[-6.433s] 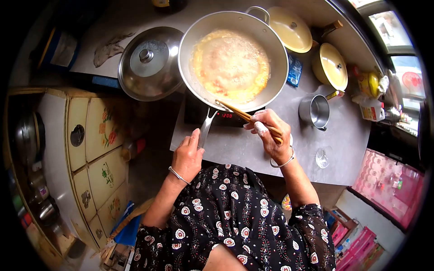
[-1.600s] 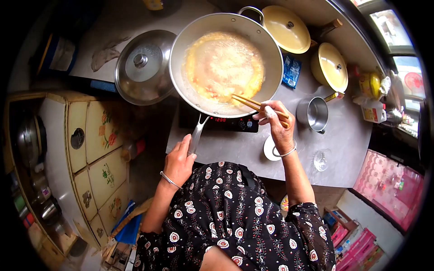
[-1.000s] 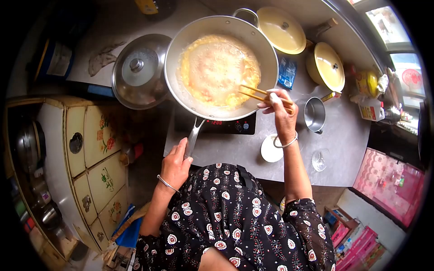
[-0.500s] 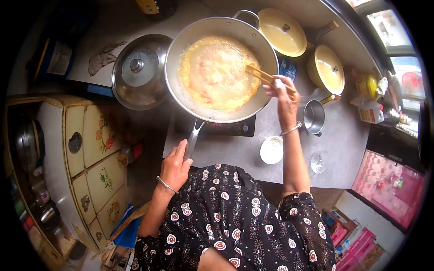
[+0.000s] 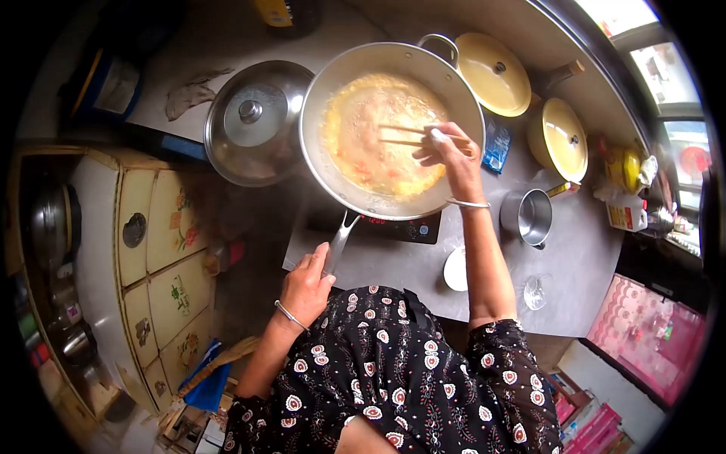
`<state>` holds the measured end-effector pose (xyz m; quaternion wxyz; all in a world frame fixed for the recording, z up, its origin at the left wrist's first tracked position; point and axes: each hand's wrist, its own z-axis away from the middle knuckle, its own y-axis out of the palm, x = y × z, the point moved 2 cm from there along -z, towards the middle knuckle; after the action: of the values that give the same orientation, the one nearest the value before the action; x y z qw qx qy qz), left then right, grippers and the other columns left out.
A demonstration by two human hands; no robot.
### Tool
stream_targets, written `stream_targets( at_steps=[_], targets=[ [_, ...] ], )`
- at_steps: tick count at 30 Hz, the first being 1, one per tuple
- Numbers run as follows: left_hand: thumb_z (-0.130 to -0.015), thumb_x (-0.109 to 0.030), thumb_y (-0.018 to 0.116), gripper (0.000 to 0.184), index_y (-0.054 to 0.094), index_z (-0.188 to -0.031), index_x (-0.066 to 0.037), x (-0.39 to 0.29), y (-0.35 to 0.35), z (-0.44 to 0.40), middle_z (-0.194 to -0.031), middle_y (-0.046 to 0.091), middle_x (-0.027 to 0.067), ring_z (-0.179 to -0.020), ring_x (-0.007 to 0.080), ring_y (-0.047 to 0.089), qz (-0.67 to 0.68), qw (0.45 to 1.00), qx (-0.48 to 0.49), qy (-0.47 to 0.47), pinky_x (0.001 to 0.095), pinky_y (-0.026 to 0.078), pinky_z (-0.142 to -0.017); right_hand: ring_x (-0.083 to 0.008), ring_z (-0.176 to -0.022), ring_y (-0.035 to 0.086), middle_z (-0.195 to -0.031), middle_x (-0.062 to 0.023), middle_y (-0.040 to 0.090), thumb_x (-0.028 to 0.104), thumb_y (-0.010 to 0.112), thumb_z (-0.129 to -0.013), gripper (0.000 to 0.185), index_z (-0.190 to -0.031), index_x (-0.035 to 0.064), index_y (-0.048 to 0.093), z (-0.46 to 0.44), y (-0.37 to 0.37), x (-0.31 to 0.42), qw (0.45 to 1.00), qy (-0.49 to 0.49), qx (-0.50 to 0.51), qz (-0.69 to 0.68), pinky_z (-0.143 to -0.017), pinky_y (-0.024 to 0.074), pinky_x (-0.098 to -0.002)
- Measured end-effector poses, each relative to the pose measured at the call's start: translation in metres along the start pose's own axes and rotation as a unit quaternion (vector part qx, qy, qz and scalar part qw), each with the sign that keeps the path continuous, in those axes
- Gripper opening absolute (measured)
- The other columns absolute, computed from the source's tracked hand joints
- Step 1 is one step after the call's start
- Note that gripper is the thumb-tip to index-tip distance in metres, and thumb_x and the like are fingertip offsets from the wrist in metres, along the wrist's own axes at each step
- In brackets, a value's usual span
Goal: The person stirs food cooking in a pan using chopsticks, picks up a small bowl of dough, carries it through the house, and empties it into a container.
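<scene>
A wide wok (image 5: pixel 470 140) sits over a black induction cooker (image 5: pixel 408 229) with lit red digits. Yellowish, bubbling liquid food (image 5: pixel 370 155) with reddish bits covers its bottom. My left hand (image 5: pixel 305 284) is wrapped round the wok's metal handle (image 5: pixel 342 240) at the near side. Over the right part of the wok, my right hand (image 5: pixel 456 155) pinches a pair of chopsticks (image 5: pixel 402 135). Their tips point left, above or in the liquid; which of these I cannot tell.
Left of the wok lies a glass-and-steel lid (image 5: pixel 250 144). To the right are two yellow lids (image 5: pixel 495 72), a blue packet (image 5: pixel 496 145), a steel saucepan (image 5: pixel 527 215), a white bowl (image 5: pixel 455 269) and a clear glass (image 5: pixel 536 291). A flowered cabinet (image 5: pixel 170 250) stands at left.
My right hand has carried the chopsticks leftward, from the wok's right rim to over the liquid. The whole view has shifted slightly. My left hand keeps its hold on the handle.
</scene>
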<state>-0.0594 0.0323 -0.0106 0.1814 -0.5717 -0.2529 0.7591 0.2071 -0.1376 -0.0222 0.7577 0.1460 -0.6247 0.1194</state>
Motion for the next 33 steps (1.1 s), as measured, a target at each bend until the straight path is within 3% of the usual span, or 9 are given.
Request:
stream_targets(
  at_steps=[5, 9, 12, 15, 19, 33],
  targets=[
    [-0.074, -0.002, 0.058, 0.051, 0.044, -0.123, 0.003, 0.002, 0.001, 0.000, -0.105, 0.057, 0.0234, -0.095, 0.0387, 0.057, 0.007, 1.000, -0.001, 0.001, 0.0393, 0.047, -0.081, -0.0144, -0.068, 0.064, -0.084, -0.0067, 0.063, 0.012, 0.052, -0.089, 0.016, -0.096, 0.0014, 0.062, -0.021, -0.025, 0.014, 0.983, -0.083, -0.150, 0.068, -0.059, 0.0532, -0.0245],
    [-0.075, -0.004, 0.059, 0.053, 0.042, -0.124, 0.003, 0.003, 0.001, 0.001, -0.101, 0.056, 0.0226, -0.090, 0.0388, 0.057, -0.004, 1.000, -0.002, 0.018, 0.0410, 0.047, -0.078, -0.0158, -0.069, 0.066, -0.080, -0.0062, 0.064, 0.014, 0.054, -0.090, 0.016, -0.097, 0.0016, 0.060, -0.041, 0.013, -0.007, 0.989, -0.129, -0.073, 0.025, -0.060, 0.0540, -0.0247],
    [-0.074, -0.002, 0.059, 0.052, 0.043, -0.123, 0.003, 0.002, 0.001, 0.001, -0.103, 0.057, 0.0231, -0.093, 0.0384, 0.057, -0.005, 1.000, -0.004, 0.012, 0.0399, 0.047, -0.080, -0.0170, -0.066, 0.065, -0.077, -0.0079, 0.062, 0.012, 0.054, -0.089, 0.015, -0.094, -0.0010, 0.059, -0.031, 0.038, -0.007, 0.997, -0.056, -0.030, -0.043, -0.057, 0.0541, -0.0258],
    [-0.074, -0.001, 0.059, 0.052, 0.044, -0.123, 0.004, 0.002, 0.001, 0.001, -0.105, 0.057, 0.0234, -0.094, 0.0384, 0.057, 0.003, 1.000, -0.009, 0.004, 0.0390, 0.047, -0.081, -0.0177, -0.066, 0.065, -0.077, -0.0085, 0.062, 0.012, 0.053, -0.090, 0.015, -0.092, -0.0021, 0.058, -0.023, 0.029, 0.008, 0.999, -0.038, -0.036, -0.001, -0.058, 0.0546, -0.0262],
    [-0.075, -0.005, 0.059, 0.054, 0.041, -0.125, 0.002, 0.004, 0.002, 0.000, -0.100, 0.056, 0.0223, -0.090, 0.0388, 0.056, 0.005, 1.000, -0.002, 0.015, 0.0418, 0.047, -0.078, -0.0177, -0.067, 0.065, -0.080, -0.0093, 0.061, 0.012, 0.051, -0.091, 0.015, -0.094, -0.0018, 0.056, -0.027, 0.032, 0.006, 0.988, -0.116, -0.097, -0.016, -0.058, 0.0543, -0.0263],
    [-0.076, -0.006, 0.058, 0.051, 0.041, -0.124, 0.002, 0.002, 0.001, 0.000, -0.101, 0.055, 0.0217, -0.091, 0.0386, 0.056, 0.005, 1.000, -0.005, 0.020, 0.0422, 0.047, -0.078, -0.0261, -0.073, 0.066, -0.085, -0.0117, 0.059, 0.020, 0.046, -0.092, 0.023, -0.096, -0.0021, 0.053, -0.017, 0.060, -0.017, 0.992, -0.082, -0.048, -0.080, -0.064, 0.0547, -0.0322]
  ],
)
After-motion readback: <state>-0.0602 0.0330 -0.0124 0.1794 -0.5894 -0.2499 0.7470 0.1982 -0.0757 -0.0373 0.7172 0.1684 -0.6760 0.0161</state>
